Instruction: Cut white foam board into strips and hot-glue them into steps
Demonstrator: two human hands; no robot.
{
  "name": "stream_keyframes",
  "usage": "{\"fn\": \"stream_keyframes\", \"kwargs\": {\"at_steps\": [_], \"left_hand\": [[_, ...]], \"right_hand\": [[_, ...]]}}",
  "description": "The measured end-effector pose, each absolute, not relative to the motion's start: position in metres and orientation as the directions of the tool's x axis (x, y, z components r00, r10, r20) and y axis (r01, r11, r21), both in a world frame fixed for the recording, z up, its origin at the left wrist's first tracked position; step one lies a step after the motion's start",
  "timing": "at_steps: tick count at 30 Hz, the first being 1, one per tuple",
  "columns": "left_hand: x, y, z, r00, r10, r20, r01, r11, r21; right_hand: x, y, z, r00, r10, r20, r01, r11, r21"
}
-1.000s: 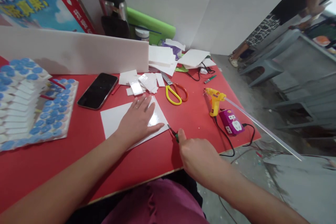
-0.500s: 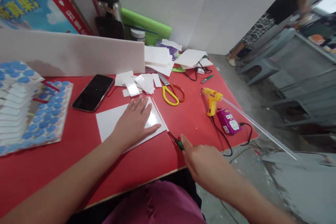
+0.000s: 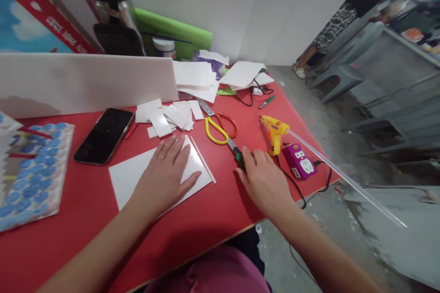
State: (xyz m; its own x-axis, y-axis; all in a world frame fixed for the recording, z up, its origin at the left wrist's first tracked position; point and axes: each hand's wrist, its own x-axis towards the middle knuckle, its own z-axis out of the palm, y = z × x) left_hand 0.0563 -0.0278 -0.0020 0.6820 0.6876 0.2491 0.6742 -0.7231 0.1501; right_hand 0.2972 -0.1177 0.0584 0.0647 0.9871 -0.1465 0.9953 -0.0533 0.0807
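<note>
My left hand (image 3: 168,171) lies flat, fingers spread, on a white foam board sheet (image 3: 129,176). Along the sheet's right edge runs a thin white strip (image 3: 203,160), parted from it by a narrow gap. In my right hand (image 3: 263,178) is the green handle of a utility knife (image 3: 239,158), held low over the red table. Its blade points up and left, close to the yellow and orange scissors (image 3: 220,130). The fingers partly cover the handle.
A phone (image 3: 103,136), white offcuts (image 3: 161,119) and a decorated model (image 3: 37,174) lie to the left. At right are a yellow glue gun (image 3: 275,132) with a long clear stick and a purple power socket (image 3: 299,161). A standing white board (image 3: 89,80) lines the back.
My right hand has lifted the knife off the strip's near end and moved it forward and right, beside the scissors. The strip now lies apart from the sheet. My left hand stays flat on the sheet.
</note>
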Motion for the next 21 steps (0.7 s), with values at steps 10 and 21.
{"fn": "stream_keyframes", "kwargs": {"at_steps": [10,21], "left_hand": [[0.055,-0.028,-0.001,0.681,0.687,0.252,0.672,-0.724,0.158],[0.054,-0.029,-0.003,0.683,0.683,0.259,0.663,-0.728,0.172]], "right_hand": [[0.269,-0.091,0.059,-0.169,0.900,-0.402,0.960,0.058,-0.273],[0.403,-0.239,0.091,-0.049,0.764,-0.643,0.994,-0.022,-0.103]]}}
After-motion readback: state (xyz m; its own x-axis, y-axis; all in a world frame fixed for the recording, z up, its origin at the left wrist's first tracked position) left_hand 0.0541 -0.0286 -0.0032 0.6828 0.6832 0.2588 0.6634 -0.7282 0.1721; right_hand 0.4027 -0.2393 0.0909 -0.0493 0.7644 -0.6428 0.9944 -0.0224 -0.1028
